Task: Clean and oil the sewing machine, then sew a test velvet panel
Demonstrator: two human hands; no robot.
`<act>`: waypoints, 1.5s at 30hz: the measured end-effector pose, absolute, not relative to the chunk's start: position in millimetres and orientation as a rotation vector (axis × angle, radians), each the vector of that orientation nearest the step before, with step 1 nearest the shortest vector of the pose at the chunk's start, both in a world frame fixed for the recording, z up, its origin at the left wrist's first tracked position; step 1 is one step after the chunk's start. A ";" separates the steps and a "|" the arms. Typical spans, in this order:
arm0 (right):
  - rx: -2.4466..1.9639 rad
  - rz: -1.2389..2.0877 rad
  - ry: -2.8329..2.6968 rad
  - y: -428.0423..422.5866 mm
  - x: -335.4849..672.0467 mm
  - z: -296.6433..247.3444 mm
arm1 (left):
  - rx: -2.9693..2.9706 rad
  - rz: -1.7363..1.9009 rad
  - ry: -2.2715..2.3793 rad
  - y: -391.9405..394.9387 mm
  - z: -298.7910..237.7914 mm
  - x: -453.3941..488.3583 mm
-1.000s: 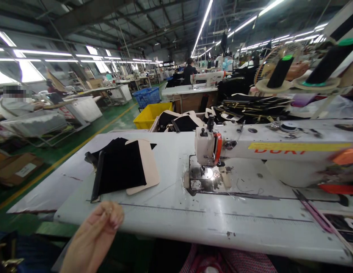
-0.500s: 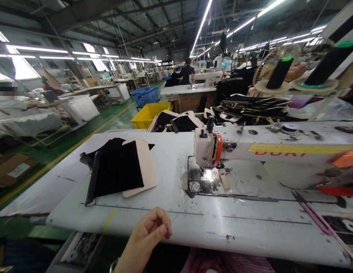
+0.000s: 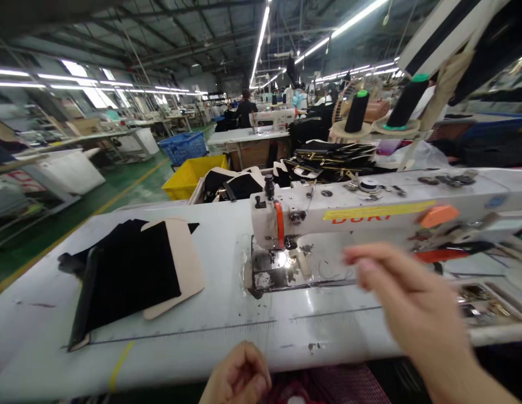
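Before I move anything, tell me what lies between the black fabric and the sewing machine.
In the head view, the beige panel sticks out from under the black fabric, then bare white tabletop runs to the sewing machine.

The right hand (image 3: pixel 412 292), blurred, hangs with extended fingers over the bed of a white industrial sewing machine (image 3: pixel 370 219), just beside its shiny metal needle plate (image 3: pixel 277 261). The left hand (image 3: pixel 239 376), fingers curled together, sits at the front edge of the white desk (image 3: pixel 210 336). Well left of the machine, a black velvety panel (image 3: pixel 130 275) lies on a round-cornered beige backing panel (image 3: pixel 185 269).
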State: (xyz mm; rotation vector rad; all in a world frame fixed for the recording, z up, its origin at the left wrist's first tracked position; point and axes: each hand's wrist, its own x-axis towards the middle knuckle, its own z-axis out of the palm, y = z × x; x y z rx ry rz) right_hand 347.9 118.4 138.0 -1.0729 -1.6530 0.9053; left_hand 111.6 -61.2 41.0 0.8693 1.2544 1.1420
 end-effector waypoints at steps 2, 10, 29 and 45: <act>-0.965 1.598 -1.565 86.9 301.7 115.6 | 0.914 1.120 1.312 -55.4 41.1 124.1; -0.775 1.943 -0.623 102.1 211.9 90.4 | 1.195 1.064 1.564 -23.4 79.5 120.5; -0.814 2.030 -0.416 119.2 195.3 57.2 | 1.235 1.513 1.483 48.9 106.6 106.8; -0.953 1.872 -0.704 130.2 196.9 45.6 | 1.679 1.184 1.725 64.5 69.1 104.8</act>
